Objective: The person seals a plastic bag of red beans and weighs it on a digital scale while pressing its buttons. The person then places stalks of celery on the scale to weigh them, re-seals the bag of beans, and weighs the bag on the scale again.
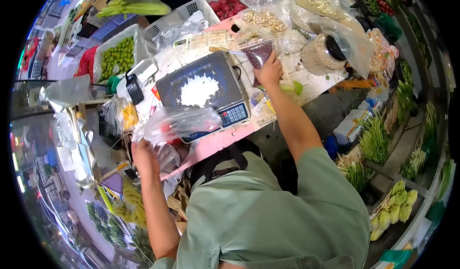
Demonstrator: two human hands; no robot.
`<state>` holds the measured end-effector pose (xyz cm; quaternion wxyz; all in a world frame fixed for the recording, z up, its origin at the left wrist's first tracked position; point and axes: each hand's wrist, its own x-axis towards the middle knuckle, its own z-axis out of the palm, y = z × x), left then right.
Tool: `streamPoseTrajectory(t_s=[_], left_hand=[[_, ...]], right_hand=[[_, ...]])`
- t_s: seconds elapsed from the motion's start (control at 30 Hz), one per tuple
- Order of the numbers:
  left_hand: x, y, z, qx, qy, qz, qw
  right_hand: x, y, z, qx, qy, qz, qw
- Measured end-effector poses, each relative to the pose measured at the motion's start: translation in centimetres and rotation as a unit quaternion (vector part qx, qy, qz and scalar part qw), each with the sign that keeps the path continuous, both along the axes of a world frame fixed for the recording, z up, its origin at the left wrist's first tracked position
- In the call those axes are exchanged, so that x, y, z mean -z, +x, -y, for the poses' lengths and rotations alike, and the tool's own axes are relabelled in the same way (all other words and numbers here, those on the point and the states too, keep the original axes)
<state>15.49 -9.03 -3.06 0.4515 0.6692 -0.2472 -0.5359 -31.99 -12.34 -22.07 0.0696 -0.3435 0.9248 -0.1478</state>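
My left hand (pixel 144 157) is closed on a clear plastic bag (pixel 179 122), which stretches over the near edge of the scale. The bag is smeared by motion, and something red shows through it. My right hand (pixel 269 70) reaches forward and grips a clear bag of small dark red beans (pixel 258 54) by its right side. To the left of that hand is the digital scale (pixel 167 84), whose dark platform has a white worn patch (pixel 200 90). Near my right wrist lies a green leafy stalk (pixel 293 87).
Bags of pale beans (pixel 314 3) and a dark-lidded jar (pixel 322 57) stand at the right. Behind the scale are a crate of red onions (pixel 225 6) and a box of green fruit (pixel 116 57). A card terminal (pixel 134 87) sits left. Green vegetables (pixel 376 137) line the right side.
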Motion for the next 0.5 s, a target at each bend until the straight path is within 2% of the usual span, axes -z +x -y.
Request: streamPoseTrajectory(t_s=[0.1, 0.23, 0.3, 0.33, 0.4, 0.47, 0.5], left_hand=[[-0.7, -3.1, 0.1, 0.002, -0.049, -0.004, 0.999], [-0.2, -4.5, 2.8, -0.003, -0.110, 0.071, 0.991], [0.9, -4.5, 4.4, 0.012, -0.141, 0.097, 0.985], [1.2, -4.8, 5.6, 0.017, -0.144, 0.098, 0.984], [3.4, -4.8, 7.5, 0.062, -0.150, 0.161, 0.973], [3.9, -7.1, 8.6, 0.094, -0.213, 0.220, 0.947], [3.0, -8.2, 8.6, 0.127, -0.168, 0.269, 0.940]], right_hand=[[-0.7, -1.1, -0.7, -0.040, -0.119, 0.096, 0.987], [-1.3, -0.9, -3.1, -0.119, -0.228, 0.106, 0.960], [-6.2, 0.6, -5.6, -0.161, -0.309, 0.292, 0.891], [-8.3, 1.2, -6.4, -0.165, -0.313, 0.287, 0.890], [-12.3, 2.6, -8.3, -0.281, -0.309, 0.371, 0.829], [-17.1, 4.7, -9.8, -0.310, -0.247, 0.463, 0.793], [-19.8, 5.8, -10.3, -0.303, -0.192, 0.555, 0.750]])
